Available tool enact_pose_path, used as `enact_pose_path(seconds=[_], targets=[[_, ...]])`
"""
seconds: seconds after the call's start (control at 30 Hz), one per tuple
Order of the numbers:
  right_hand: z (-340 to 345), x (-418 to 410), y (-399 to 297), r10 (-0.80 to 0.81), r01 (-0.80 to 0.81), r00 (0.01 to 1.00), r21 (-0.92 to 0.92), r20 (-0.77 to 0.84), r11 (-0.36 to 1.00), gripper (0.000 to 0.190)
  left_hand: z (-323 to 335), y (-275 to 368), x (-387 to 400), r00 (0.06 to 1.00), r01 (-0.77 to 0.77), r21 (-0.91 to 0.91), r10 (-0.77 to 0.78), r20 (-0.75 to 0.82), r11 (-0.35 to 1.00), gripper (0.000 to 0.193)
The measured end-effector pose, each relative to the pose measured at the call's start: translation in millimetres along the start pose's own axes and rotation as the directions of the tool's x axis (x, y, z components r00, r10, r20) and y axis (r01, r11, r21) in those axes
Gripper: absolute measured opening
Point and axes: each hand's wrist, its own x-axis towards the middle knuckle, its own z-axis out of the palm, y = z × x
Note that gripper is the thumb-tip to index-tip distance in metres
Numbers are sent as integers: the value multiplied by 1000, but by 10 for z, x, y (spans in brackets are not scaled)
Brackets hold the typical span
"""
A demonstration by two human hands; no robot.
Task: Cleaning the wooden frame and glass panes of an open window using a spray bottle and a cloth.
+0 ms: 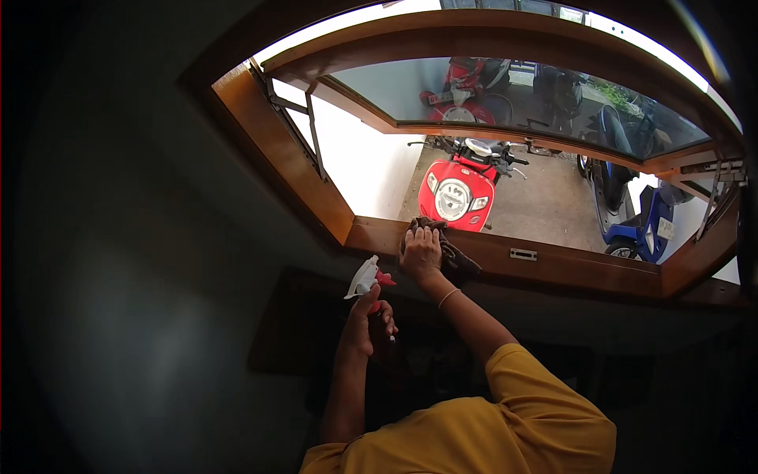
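Note:
My right hand (pixel 421 253) presses a dark brown cloth (pixel 461 259) onto the bottom rail of the wooden window frame (pixel 580 268), left of a small metal latch plate (pixel 523 255). Part of the cloth hangs to the right of the hand. Lower and to the left, my left hand (pixel 368 320) is closed around the neck of a spray bottle with a white and red trigger head (pixel 364 279). The bottle's body is mostly lost in shadow. Above both hands, the glass window sash (pixel 533 106) is tilted outward on metal stays.
Metal stay arms (pixel 302 112) stand at the left side of the frame, others (pixel 713 189) at the right. Outside are a red scooter (pixel 456 195) close beyond the rail and a blue scooter (pixel 639 231) farther right. A dark wall (pixel 148 284) lies to the left.

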Motion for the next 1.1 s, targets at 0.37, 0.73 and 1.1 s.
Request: enact_pose_path(seconds=[0.37,0.73,1.1], targets=[[706,689,-719,-50,23,973,119,227,993,28,-427,295,-2,998,-24,75,28,-49,997,52],[786,642,-802,-146,100,967,218,209,971,21,-729,246,-153,997,-72,-25,72,6,997,67],[547,378,-620,-282,261,959,317,21,912,33,-640,258,-199,998,-50,-36,51,25,998,67]])
